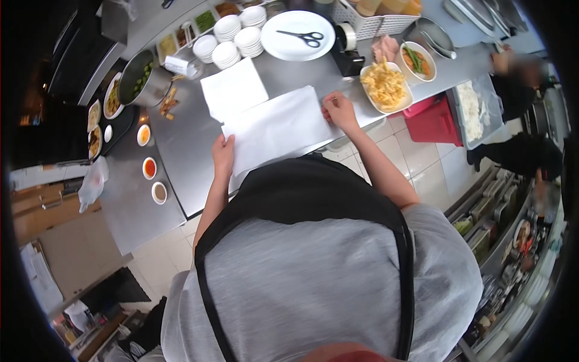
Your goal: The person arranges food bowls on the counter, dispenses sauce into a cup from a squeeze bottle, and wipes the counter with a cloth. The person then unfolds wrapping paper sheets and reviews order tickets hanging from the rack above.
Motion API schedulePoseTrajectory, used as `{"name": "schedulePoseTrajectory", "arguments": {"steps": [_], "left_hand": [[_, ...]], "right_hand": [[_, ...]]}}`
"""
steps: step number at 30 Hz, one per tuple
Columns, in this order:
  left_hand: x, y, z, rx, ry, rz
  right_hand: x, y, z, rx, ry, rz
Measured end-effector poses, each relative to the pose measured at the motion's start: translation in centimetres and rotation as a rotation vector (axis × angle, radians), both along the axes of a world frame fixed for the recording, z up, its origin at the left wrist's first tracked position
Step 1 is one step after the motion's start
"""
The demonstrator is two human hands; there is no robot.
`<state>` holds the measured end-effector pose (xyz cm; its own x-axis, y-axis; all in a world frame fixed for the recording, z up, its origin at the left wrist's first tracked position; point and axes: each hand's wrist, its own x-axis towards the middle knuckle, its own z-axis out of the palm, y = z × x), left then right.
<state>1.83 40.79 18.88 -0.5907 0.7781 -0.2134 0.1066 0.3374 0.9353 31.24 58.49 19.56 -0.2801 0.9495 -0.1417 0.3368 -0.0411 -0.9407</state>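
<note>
— Paper sheet (277,128) flat on steel surface (181,145), w/ both our hands on it?
— Yep: left hand (223,154) pinches near edge, right hand (339,110) presses far corner, fingers curled.

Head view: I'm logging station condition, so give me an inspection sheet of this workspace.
Surface: steel counter, partly covered.
Job's things: white paper sheet flat at the edge; second sheet beyond.
Clutter: plate with scissors, stacked bowls, fries dish, sauce cups, pot.
Hands: left hand and right hand on the sheet's edges.
Cables: nothing seen.
Surroundings: tiled floor; another person at right.
</note>
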Motion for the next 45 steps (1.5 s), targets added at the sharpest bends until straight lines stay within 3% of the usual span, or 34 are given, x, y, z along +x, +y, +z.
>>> {"name": "schedulePoseTrajectory", "arguments": {"steps": [1,3,5,7,9,11,12,13,14,16,18,21,24,29,34,40,45], "left_hand": [[0.4,0.2,-0.1,0.008,-0.002,-0.014],[0.7,0.3,0.0,-0.048,0.063,-0.015],[0.4,0.5,-0.7,-0.013,0.075,-0.003],[0.5,1.0,0.0,0.034,0.090,0.011],[1.3,0.8,2.2,0.038,0.033,0.019],[-0.2,0.7,0.1,-0.103,0.350,-0.022],[-0.3,0.5,0.3,-0.046,0.288,0.024],[0.2,0.6,0.7,0.019,0.228,0.074],[0.3,0.5,0.6,0.121,0.278,0.116],[0.2,1.2,2.3,0.240,0.341,0.198],[1.1,0.7,6.5,0.252,0.879,0.122],[2.4,1.7,9.8,0.319,0.713,0.040],[4.4,3.0,12.2,0.423,0.548,-0.087],[6.7,6.5,12.8,0.523,0.276,-0.284],[6.2,8.8,13.6,0.481,-0.102,-0.380],[4.0,7.2,14.1,0.477,-0.212,-0.419],[2.7,6.4,14.1,0.482,-0.147,-0.460]], "right_hand": [[0.8,0.1,0.4,0.008,-0.002,-0.014],[1.9,-0.2,2.6,0.421,-0.113,-0.065],[4.4,0.2,6.7,0.503,-0.215,-0.199],[8.7,2.4,6.9,0.740,-0.255,-0.419],[13.4,3.5,7.9,0.740,-0.549,-0.555],[17.7,4.8,5.2,0.663,-0.708,-0.595],[19.1,5.3,3.6,0.519,-0.762,-0.588],[22.5,7.6,-1.4,0.376,-0.553,-0.395],[21.8,7.1,-0.6,0.036,-0.217,-0.378],[17.7,4.3,2.5,-0.130,0.293,-0.473],[17.7,4.3,2.4,-0.199,0.258,-0.505],[17.9,4.2,2.2,-0.105,0.215,-0.474],[16.4,2.9,5.8,-0.100,0.189,-0.381],[10.1,1.1,11.4,-0.057,0.212,-0.149],[2.6,0.1,11.2,-0.098,0.272,0.114],[-2.7,-1.8,11.7,-0.150,0.215,0.291],[-4.4,-1.7,12.3,-0.147,0.192,0.312]]}}
